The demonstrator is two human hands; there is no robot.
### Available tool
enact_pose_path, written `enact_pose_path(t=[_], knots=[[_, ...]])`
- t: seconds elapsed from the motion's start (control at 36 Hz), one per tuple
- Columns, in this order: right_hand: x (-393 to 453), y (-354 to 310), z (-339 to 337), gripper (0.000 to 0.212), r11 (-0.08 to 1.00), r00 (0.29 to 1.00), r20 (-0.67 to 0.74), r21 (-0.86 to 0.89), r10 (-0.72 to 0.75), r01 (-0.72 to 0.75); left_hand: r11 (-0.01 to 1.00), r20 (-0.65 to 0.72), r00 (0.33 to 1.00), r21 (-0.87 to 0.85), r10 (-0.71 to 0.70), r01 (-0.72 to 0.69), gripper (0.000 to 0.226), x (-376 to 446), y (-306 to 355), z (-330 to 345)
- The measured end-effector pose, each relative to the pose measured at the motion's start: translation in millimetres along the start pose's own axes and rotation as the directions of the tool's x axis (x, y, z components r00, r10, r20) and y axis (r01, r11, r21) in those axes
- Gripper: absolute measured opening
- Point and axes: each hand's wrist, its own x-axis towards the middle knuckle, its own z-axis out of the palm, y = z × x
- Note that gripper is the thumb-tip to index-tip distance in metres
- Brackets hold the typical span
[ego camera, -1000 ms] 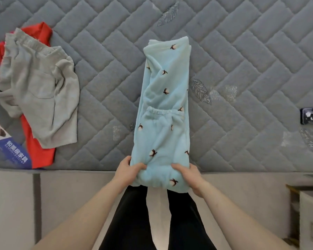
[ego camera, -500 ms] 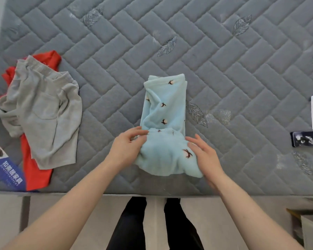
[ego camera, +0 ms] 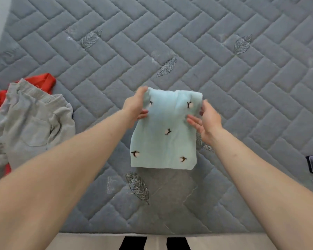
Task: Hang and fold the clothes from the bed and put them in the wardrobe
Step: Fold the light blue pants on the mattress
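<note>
Both bare arms stretched forward, left hand (ego camera: 136,107) fingers pinched closed, right hand (ego camera: 207,120) fingers loosely spread

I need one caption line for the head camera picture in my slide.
Both hands, left hand and right hand, fold light blue pants on a grey mattress.

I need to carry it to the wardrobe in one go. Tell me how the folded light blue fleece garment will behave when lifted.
The light blue fleece garment looks soft and floppy; lifted by one edge, its folded layers would probably sag open. It seems light for its bulk. The left hand and right hand sit at its far corners; supporting it from underneath would likely keep the fold.
</note>
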Motion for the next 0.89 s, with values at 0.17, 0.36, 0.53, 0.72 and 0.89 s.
enact_pose_path(t=[0.17,0.36,0.53,0.72,0.89], knots=[[1.0,84.4,-25.8,0.076,0.871,0.973,-0.189,-0.49,-0.136,0.027,0.937,-0.082,0.995,0.34,-0.057,0.081,0.131,10.7,-83.5,-5.8],[-35.0,175.6,-46.3,0.12,0.908,0.885,-0.237,-0.029,0.401,-0.419,0.974,0.188,0.956,0.057,-0.227,0.22,0.086,8.4,-159.0,-9.2],[-14.9,166.0,-32.3,0.057,0.933,0.938,-0.094,0.179,0.332,-0.312,0.952,0.2,0.936,-0.039,-0.29,0.304,0.053,0.9,-174.8,1.6],[10.5,119.5,-58.1,0.056,0.975,0.959,-0.223,0.175,0.175,-0.137,0.884,0.267,0.904,-0.246,-0.334,0.399,0.062,-72.1,-192.5,59.4],[21.1,97.9,-107.0,0.063,0.986,0.981,-0.193,-0.156,0.026,-0.057,0.86,0.47,0.725,0.193,-0.504,0.473,0.043,-137.1,-205.4,97.0]])
